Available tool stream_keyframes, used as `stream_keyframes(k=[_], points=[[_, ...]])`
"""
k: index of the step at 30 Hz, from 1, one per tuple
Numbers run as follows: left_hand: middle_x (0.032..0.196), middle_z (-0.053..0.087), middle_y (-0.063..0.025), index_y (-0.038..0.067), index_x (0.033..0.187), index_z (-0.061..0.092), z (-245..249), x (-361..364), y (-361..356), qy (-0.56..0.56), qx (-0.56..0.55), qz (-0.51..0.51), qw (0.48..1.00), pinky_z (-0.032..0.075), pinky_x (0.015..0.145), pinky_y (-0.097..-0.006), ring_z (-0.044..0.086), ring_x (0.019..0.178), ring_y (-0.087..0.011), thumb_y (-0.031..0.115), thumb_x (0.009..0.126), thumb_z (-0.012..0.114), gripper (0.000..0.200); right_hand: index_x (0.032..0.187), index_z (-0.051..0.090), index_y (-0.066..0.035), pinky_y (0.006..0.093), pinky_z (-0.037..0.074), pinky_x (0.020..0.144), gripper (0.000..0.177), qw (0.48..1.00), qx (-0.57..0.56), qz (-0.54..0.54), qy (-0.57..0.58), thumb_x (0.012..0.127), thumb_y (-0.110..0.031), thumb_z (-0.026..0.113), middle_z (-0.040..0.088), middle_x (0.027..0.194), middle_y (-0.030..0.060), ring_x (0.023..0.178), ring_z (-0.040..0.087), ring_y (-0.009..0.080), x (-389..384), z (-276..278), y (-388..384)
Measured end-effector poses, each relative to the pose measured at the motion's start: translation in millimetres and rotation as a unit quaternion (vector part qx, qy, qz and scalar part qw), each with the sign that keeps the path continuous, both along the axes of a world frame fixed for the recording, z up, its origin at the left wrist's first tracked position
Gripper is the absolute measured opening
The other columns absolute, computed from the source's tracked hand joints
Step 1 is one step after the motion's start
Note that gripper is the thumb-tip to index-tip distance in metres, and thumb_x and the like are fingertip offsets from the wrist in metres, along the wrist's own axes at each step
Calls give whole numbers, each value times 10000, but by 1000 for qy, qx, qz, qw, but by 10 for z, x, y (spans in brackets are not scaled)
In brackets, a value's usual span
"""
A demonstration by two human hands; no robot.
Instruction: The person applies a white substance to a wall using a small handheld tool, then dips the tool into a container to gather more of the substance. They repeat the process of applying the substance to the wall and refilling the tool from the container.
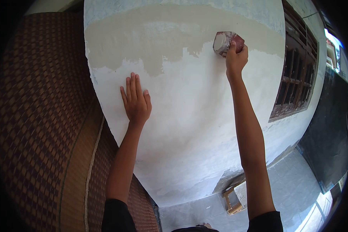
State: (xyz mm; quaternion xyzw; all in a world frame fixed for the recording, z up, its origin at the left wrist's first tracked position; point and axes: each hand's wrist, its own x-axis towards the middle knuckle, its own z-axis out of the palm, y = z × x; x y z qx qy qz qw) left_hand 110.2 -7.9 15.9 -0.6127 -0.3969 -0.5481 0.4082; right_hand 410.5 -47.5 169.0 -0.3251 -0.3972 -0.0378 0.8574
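Observation:
Up high on the white wall [181, 123], my right hand [236, 60] grips a dark red scraper [225, 41] smeared with pale putty. The scraper is at the wall, by the ragged lower edge of a beige-grey putty coat [185, 23] spread across the upper part. My left hand [136, 102] lies flat near the wall's left edge, fingers stretched upward and holding nothing. Its fingertips are just below the putty coat. How my right fingers wrap behind the scraper is partly hidden.
A brown woven mat screen [42, 96] hangs along the left. To the right is a wooden barred window [295, 79], with a dark panel [328, 131] beyond. Below, a small wooden stool [234, 201] with a pale top stands on grey tiles [286, 185].

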Motion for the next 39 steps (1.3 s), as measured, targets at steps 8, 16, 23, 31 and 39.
stream_keyframes(k=[8, 16, 23, 31, 39], points=[[1612, 314, -156, -6, 1550, 295, 1, -10, -2, 7, -3, -8, 1000, 158, 1218, -556, 260, 1510, -326, 180, 1009, 431, 589, 1131, 586, 12, 356, 509, 854, 295, 987, 21, 14, -161, 981, -239, 623, 700, 999, 163, 915, 670, 235, -415, -22, 67], [1603, 349, -143, -7, 1539, 335, -6, 14, 2, 2, 3, 17, 1000, 184, 1219, -533, 297, 1501, -304, 206, 1017, 434, 573, 1158, 577, 32, 343, 516, 832, 304, 998, 48, -28, 20, 981, -212, 613, 679, 1028, 138, 914, 658, 214, 83, -66, 73], [1610, 320, -155, -7, 1549, 298, -10, -15, 9, 13, 7, -12, 1000, 165, 1214, -560, 271, 1505, -330, 185, 1017, 424, 579, 1141, 594, 33, 371, 526, 837, 326, 978, -7, 23, -209, 959, -230, 656, 707, 988, 178, 903, 694, 266, -467, 17, 33], [1608, 323, -155, -1, 1549, 305, -18, 12, 24, 7, 7, 9, 1000, 170, 1217, -550, 271, 1505, -321, 195, 1020, 417, 575, 1132, 593, 23, 305, 522, 769, 287, 995, 8, 11, 97, 979, -216, 635, 650, 1037, 94, 860, 619, 152, 273, -54, 9], [1605, 328, -160, -6, 1540, 318, -4, -21, 4, 16, 11, -6, 1000, 173, 1215, -550, 288, 1496, -329, 192, 1019, 420, 567, 1117, 600, 8, 455, 504, 818, 299, 967, 7, -1, -255, 931, -217, 667, 662, 932, 243, 876, 650, 394, -526, 88, 95]])
